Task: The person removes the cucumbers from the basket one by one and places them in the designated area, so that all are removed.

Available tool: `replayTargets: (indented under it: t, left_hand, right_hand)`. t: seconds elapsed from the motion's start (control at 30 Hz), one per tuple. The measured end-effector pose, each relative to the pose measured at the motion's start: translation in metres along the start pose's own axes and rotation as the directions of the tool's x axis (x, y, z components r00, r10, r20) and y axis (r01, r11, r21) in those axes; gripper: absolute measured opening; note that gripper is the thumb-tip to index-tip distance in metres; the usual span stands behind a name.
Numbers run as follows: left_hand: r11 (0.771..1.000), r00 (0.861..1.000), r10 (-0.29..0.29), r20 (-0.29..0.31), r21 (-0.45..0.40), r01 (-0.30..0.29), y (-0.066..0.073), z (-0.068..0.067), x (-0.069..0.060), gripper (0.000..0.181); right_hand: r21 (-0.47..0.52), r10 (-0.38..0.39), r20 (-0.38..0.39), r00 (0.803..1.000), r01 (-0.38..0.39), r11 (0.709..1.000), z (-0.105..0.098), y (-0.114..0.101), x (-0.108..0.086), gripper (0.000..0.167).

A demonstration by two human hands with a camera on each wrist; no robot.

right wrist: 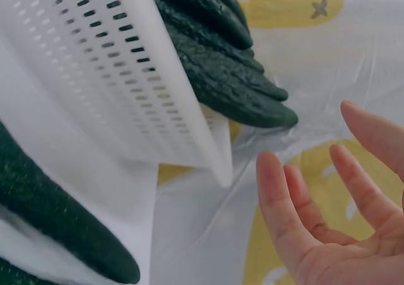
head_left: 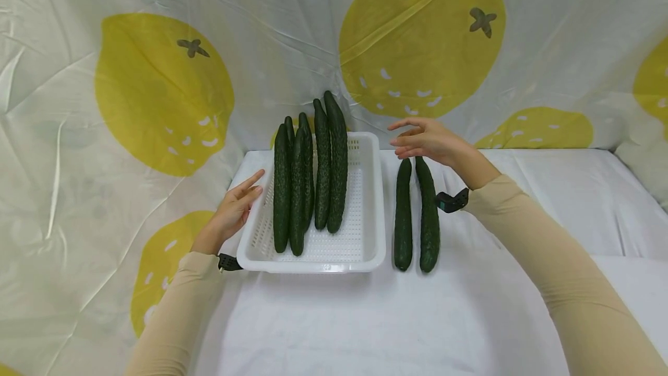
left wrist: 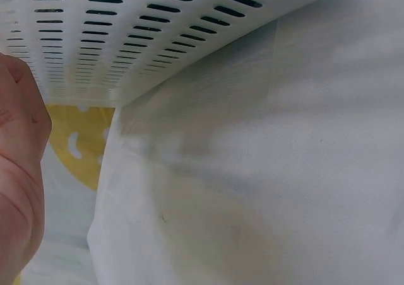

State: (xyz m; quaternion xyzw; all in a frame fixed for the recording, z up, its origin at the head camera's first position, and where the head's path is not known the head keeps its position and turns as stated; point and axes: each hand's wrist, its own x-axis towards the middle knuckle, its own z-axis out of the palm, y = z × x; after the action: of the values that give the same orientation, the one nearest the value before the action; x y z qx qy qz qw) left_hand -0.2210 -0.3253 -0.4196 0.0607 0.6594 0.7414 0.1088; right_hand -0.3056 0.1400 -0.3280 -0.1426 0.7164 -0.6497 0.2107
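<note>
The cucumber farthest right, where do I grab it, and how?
Probably round its middle: the cucumber lies lengthwise on the white cloth, so thumb and fingers across its narrow width there should keep it balanced. Come from above and the right, because the neighbouring cucumber lies close along its left side.

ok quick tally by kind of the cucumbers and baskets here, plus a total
Cucumbers: 8, with 6 in the basket and 2 beside it on the table
Baskets: 1
Total: 9
</note>
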Motion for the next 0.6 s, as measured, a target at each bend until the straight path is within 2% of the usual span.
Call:
replayTargets:
  t: [0.3, 0.6]
  left_hand:
    - [1.0, 1.0, 0.012, 0.01, 0.001, -0.012, -0.001, 0.0, 0.0, 0.058]
    - [1.0, 1.0, 0.012, 0.0, 0.027, -0.012, 0.0, -0.001, 0.0, 0.058]
  right_hand:
    - [0.051, 0.013, -0.03, 0.999, -0.011, 0.999, 0.025, -0.012, 0.019, 0.052]
    - [0.109, 0.033, -0.099, 0.995, -0.023, 0.994, 0.052, -0.014, 0.043, 0.053]
